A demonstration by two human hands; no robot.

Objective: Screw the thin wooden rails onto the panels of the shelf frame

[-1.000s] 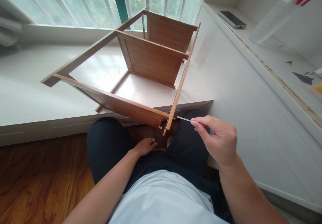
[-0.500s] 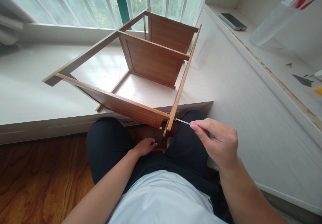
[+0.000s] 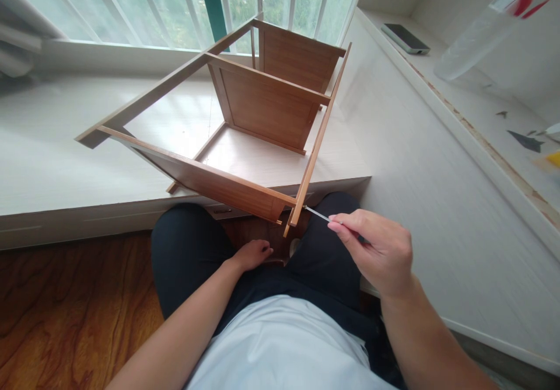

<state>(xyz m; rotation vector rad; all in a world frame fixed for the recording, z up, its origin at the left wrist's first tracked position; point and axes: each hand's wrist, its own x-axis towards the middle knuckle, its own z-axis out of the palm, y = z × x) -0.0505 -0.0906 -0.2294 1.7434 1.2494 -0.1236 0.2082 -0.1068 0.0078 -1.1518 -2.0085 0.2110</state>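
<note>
The right hand (image 3: 378,253) pinches a thin metal tool (image 3: 317,213), likely a hex key, between thumb and fingertips, its free end set against the near corner of a wooden shelf frame (image 3: 262,104). Holding it far back along the shaft probably gives leverage at the joint where a side rail (image 3: 317,145) meets the near panel (image 3: 210,181). The left hand (image 3: 251,254) rests in the person's lap between the dark-trousered thighs, fingers loosely curled; whether it grips anything cannot be told, though it lies just under the frame's overhanging corner.

The frame lies tipped on the white worktop (image 3: 44,168) by the window, its near end jutting past the edge over the lap, which brings the joint within reach. Its bays between the upright panels hold nothing.

Farther right, a phone (image 3: 405,38) lies on a ledge, well apart, and a clear plastic bottle (image 3: 481,28) leans in at the upper right; its contents cannot be made out.
</note>
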